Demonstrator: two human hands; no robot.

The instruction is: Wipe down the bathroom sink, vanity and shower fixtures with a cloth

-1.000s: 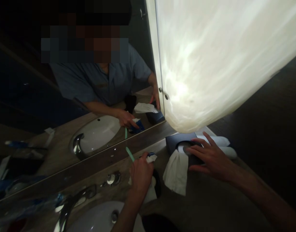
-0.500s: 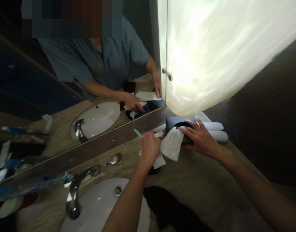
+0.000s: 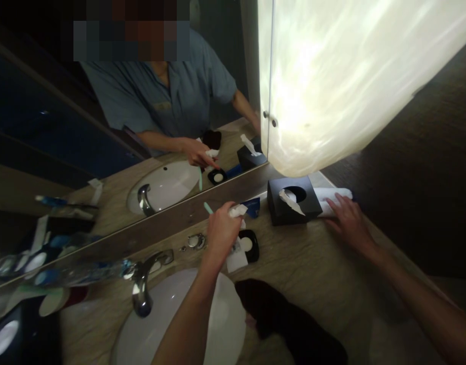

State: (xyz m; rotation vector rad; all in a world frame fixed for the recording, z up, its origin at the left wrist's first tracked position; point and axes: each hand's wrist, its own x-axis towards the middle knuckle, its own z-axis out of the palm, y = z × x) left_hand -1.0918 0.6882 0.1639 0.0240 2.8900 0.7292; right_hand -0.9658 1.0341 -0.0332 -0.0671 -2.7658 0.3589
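Note:
My left hand [image 3: 222, 230] is closed around a crumpled white tissue [image 3: 237, 210] and a thin pale green stick [image 3: 207, 208], above the counter behind the sink. My right hand [image 3: 347, 218] lies with fingers spread on the rolled white towels [image 3: 334, 194], to the right of the black tissue box [image 3: 294, 208]. A tissue sticks out of the box's oval opening. Beside my left hand are a small black dish [image 3: 255, 247] with a round white item, a white packet [image 3: 236, 259] and a blue packet [image 3: 251, 207].
A white sink [image 3: 176, 309] with a chrome faucet [image 3: 142, 289] is in front. Dark cloth [image 3: 289, 324] lies right of it. Bottles [image 3: 84, 274] and a cup [image 3: 54, 300] stand left. A mirror [image 3: 172, 203] runs behind; a bright lit panel [image 3: 332, 76] hangs above.
My right hand has left the tissue box and moved right onto the towels. The tissue it touched is no longer draped over the box's front. My left hand has shifted slightly, uncovering the dish and blue packet.

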